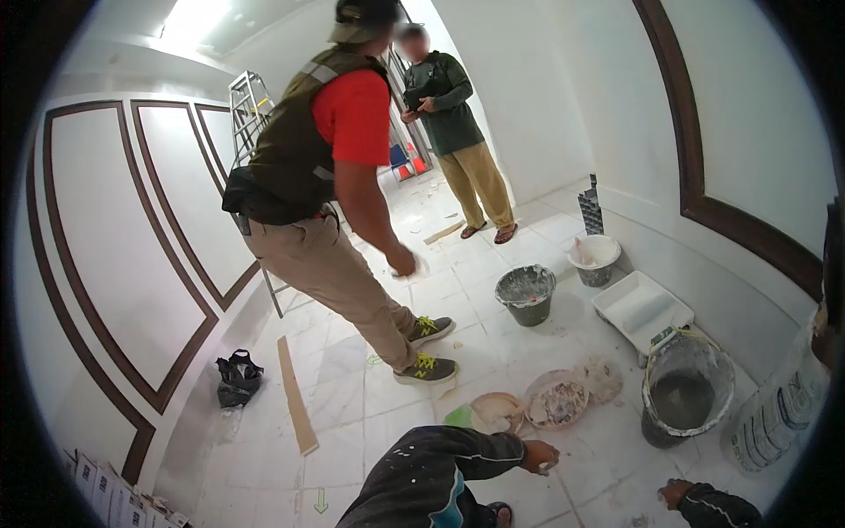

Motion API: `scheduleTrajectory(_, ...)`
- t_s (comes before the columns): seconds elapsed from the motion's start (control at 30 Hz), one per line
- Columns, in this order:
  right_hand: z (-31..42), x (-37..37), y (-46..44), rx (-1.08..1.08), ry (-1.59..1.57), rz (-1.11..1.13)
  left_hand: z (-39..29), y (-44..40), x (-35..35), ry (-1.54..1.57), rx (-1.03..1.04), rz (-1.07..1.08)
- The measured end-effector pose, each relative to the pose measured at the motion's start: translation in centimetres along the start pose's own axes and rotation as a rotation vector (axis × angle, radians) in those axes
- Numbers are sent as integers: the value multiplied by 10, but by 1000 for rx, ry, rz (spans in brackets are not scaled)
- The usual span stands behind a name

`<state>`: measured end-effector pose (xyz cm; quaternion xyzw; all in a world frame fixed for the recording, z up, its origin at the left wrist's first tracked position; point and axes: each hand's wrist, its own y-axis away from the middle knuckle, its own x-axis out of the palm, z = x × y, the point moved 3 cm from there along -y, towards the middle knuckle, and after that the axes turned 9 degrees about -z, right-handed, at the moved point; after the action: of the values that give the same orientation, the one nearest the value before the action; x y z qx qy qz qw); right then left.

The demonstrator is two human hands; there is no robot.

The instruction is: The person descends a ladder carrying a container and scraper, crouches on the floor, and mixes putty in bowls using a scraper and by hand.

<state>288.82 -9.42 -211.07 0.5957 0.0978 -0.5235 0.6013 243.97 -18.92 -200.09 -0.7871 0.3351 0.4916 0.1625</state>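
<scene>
The right hand, fingers bent, is low over the white tiled floor; the left hand curls near a shallow, round, pinkish bowl of pale, crumbly debris. I cannot tell whether either grips anything. The bowl rests on the floor ahead, probably light, best taken by its rim. To its right, a dark, round bucket of grey paste looks heavy, its smeared rim likely slippery. Beyond lies a white, rectangular paint tray; farther stands a red-sleeved person.

Spreads as tiled floor beneath a large bucket. Bears a tray beyond it, a basin to its left.
</scene>
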Motion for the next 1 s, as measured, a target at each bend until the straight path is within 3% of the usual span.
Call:
scheduleTrajectory(0.13, -5, 16, 5, 54, 2, 9, -5, 20, -16, -18, -105, 114)
scheduleTrajectory(0.2, 14, -11, 23, 165, -68, -116, -9, 26, -10, 6, -78, 147)
scheduleTrajectory(0.3, 33, -31, 30, 151, 21, -132, -18, 33, 4, 71, -51, 201)
scheduleTrajectory(0.67, 13, -12, 13, 169, -83, -2, -38, 26, 13, 158, 33, 223)
scheduleTrajectory(0.73, 10, -6, 9, 143, -13, -281, -34, 24, 7, 108, -33, 226)
scheduleTrajectory(1.0, -4, 14, -3, 118, 68, -314, -7, 22, 11, 58, -41, 160)
